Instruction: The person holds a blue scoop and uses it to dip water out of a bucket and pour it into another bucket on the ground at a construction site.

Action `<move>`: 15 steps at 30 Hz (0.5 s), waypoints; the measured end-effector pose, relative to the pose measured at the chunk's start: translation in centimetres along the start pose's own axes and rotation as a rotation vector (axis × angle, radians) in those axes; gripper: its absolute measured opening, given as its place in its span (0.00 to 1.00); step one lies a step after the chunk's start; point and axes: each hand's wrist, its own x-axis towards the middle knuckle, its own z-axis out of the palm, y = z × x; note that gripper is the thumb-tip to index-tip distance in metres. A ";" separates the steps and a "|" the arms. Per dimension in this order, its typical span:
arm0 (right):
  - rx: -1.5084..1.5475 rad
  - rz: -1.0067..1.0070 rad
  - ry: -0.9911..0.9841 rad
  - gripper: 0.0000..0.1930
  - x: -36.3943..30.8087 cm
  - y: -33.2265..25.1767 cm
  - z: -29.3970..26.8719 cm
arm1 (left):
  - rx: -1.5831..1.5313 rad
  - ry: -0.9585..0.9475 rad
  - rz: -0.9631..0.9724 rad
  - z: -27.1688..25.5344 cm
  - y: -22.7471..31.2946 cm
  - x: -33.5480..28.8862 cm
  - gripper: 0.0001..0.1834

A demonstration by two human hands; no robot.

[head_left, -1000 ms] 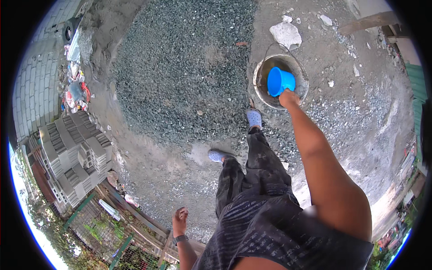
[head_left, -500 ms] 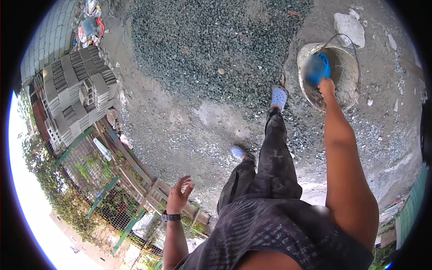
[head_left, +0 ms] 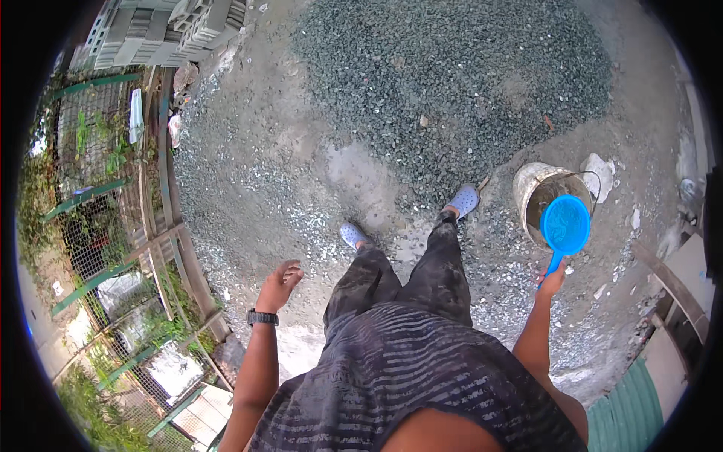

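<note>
Rough grey ground (head_left: 260,128) spreads under you, with a pile of dark gravel (head_left: 452,83) on the far side that runs off the far edge of the view, as does the stack of concrete blocks (head_left: 162,34) at far left. Your right hand (head_left: 553,280) is closed round the handle of a blue dipper (head_left: 566,226), whose bowl lies over the near right part of the mouth of a dirty pale bucket (head_left: 527,197). That bowl hides much of the bucket's inside, so you cannot read what it holds; nor can you tell whether dipper and rim touch, or whether the mottled surface in the bowl is water. Part of the handle is covered by your fingers. Your left hand (head_left: 279,286) hangs well apart from the bucket, fingers loosely curled with a gap to the thumb, gripping only air. The bucket's wire handle (head_left: 596,184) loops out on the right, near a white stone (head_left: 601,172). For room, you have ground between your left hand and the wire fence (head_left: 90,226) along the left; on the right, a strip of ground separates the bucket from the curved wooden plank (head_left: 672,290), with green corrugated sheeting (head_left: 625,407) nearer you.
</note>
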 end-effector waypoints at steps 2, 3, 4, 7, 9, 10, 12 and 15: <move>0.053 -0.036 -0.021 0.24 -5.2 -0.5 0.3 | -0.129 0.020 -0.020 0.0 -4.8 -0.9 0.22; 0.089 -0.061 -0.057 0.23 -7.9 -0.7 0.9 | -0.130 0.026 -0.009 0.1 -7.3 -1.1 0.23; 0.082 -0.108 -0.074 0.23 -10.6 -1.0 1.8 | -0.129 0.029 0.001 0.3 -10.1 -1.4 0.23; 0.168 -0.059 -0.085 0.20 -17.6 -0.2 4.1 | -0.267 0.065 -0.018 0.9 -20.8 -1.8 0.25; 0.176 -0.115 -0.139 0.20 -22.6 -0.2 6.9 | -0.412 0.114 -0.068 1.7 -29.8 -2.1 0.25; 0.196 -0.137 -0.174 0.20 -25.5 -0.1 8.6 | -0.520 0.146 -0.118 1.7 -34.3 -2.2 0.25; 0.160 -0.164 -0.217 0.21 -30.8 0.1 11.5 | -0.755 0.209 -0.280 2.0 -42.5 -3.5 0.24; 0.164 -0.164 -0.356 0.21 -36.3 1.2 16.4 | -1.096 0.328 -0.635 2.8 -53.0 -7.5 0.24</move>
